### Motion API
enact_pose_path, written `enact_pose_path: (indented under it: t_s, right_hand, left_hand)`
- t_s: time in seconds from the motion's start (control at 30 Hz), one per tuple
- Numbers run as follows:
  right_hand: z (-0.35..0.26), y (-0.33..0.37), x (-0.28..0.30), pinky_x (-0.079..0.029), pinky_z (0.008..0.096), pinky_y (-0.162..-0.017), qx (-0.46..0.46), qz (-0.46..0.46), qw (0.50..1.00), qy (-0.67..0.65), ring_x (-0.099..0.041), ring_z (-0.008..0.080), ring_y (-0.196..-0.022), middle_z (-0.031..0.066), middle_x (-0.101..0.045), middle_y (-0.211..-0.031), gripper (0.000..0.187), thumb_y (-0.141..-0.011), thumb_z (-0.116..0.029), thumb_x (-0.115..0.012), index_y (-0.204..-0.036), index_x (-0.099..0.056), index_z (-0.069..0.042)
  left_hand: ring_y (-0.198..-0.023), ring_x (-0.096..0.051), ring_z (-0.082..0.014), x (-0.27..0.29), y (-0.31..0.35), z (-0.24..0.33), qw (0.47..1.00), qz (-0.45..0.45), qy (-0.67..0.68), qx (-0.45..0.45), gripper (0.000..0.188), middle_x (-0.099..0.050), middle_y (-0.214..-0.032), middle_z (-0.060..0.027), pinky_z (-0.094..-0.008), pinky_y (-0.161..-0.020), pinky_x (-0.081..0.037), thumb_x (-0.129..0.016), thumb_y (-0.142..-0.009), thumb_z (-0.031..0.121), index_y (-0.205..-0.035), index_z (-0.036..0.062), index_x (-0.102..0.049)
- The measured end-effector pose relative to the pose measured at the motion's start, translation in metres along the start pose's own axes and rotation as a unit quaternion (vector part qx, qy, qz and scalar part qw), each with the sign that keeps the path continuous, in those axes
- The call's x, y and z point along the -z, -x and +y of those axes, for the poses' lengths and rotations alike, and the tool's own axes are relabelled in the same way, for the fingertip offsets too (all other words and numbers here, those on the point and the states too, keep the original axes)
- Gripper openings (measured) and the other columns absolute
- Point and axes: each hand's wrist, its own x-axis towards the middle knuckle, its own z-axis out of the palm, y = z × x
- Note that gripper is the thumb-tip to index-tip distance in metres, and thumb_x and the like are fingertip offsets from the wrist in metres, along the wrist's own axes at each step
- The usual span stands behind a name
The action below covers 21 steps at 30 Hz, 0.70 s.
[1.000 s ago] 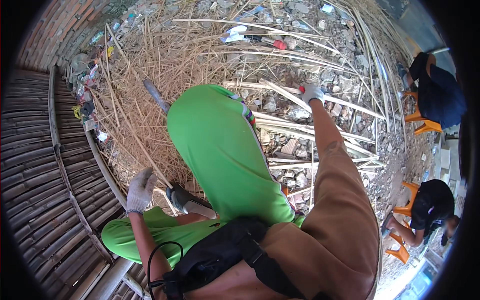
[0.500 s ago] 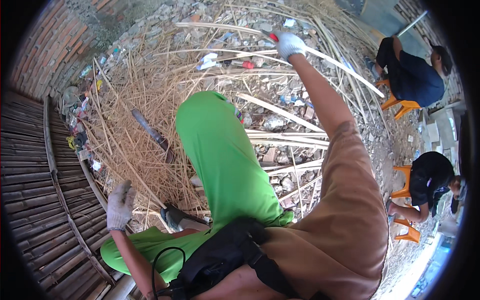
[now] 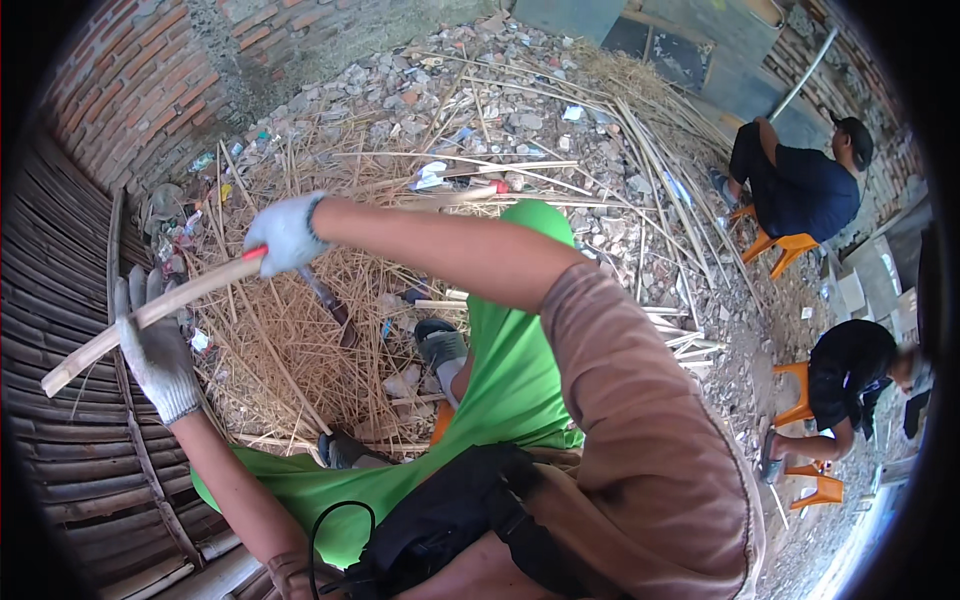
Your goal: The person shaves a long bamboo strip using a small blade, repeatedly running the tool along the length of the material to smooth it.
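My right hand (image 3: 285, 235), in a white knit glove, is closed around one end of a pale bamboo strip (image 3: 85, 362). A small red piece (image 3: 256, 252) shows at those fingers; what it belongs to is hidden. The strip slants down to the left across the palm of my left hand (image 3: 160, 350), also gloved. That hand's fingers are stretched out and apart, with the strip against them rather than gripped. Below my right hand, a large knife (image 3: 335, 312) with a dark handle lies on straw-like shavings (image 3: 280, 350), its blade partly covered by my glove.
A slatted bamboo panel (image 3: 60, 300) runs along the left, beneath the strip's end. Rubble (image 3: 500, 120) and long bamboo strips (image 3: 655, 155) cover the ground ahead. Two people (image 3: 800, 185) sit on orange stools (image 3: 795, 395) at right. A brick wall (image 3: 140, 90) stands far left.
My right hand has swung from the far right across to the left, bringing the strip with it. My left hand has risen and moved left to meet the strip.
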Motion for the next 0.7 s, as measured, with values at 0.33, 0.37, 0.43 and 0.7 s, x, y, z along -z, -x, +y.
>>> enact_pose_path:
  t_s: [0.33,0.37,0.43,0.7]
  right_hand:
    - [0.042,-0.002,-0.088,-0.059,0.0481,-0.089,-0.070,0.272,0.954,-0.106,-0.075,0.0411,-0.103,0.0214,-0.078,-0.110,0.055,-0.094,-0.058,-0.071,-0.120,-0.075,-0.010]
    - [0.060,-0.001,-0.098,-0.058,0.0500,-0.089,-0.119,0.306,0.940,-0.089,-0.075,0.0426,-0.101,0.0222,-0.078,-0.107,0.054,-0.094,-0.057,-0.071,-0.118,-0.076,-0.009]
    - [0.114,0.017,-0.127,-0.057,0.0522,-0.090,-0.273,0.219,0.935,-0.060,-0.074,0.0438,-0.105,0.0265,-0.076,-0.112,0.056,-0.094,-0.058,-0.068,-0.116,-0.076,-0.007]
    - [0.184,0.023,-0.275,-0.058,0.0478,-0.102,-0.399,-0.027,0.910,0.107,-0.072,0.0393,-0.122,0.0215,-0.076,-0.129,0.061,-0.088,-0.055,-0.069,-0.125,-0.078,-0.008]
  left_hand:
    - [-0.072,-0.051,-0.0155,0.158,0.037,0.127,0.971,0.124,0.179,-0.095,0.010,-0.056,-0.082,-0.0010,-0.0359,-0.080,-0.047,-0.061,-0.103,0.001,-0.112,-0.0010,-0.064]
    - [-0.069,-0.049,-0.0155,0.163,0.044,0.157,0.967,0.154,0.157,-0.128,0.003,-0.052,-0.077,-0.0016,-0.0360,-0.078,-0.045,-0.059,-0.103,0.003,-0.100,0.0029,-0.061]
    - [-0.068,-0.049,-0.0173,0.184,0.056,0.182,0.959,0.151,0.192,-0.147,0.007,-0.051,-0.074,-0.0022,-0.0378,-0.076,-0.044,-0.059,-0.101,0.003,-0.094,0.0034,-0.060]
    - [-0.069,-0.049,-0.0219,0.168,0.093,0.192,0.895,0.304,0.039,-0.324,0.008,-0.053,-0.073,-0.0030,-0.0459,-0.081,-0.047,-0.066,-0.099,0.008,-0.097,0.0012,-0.065]
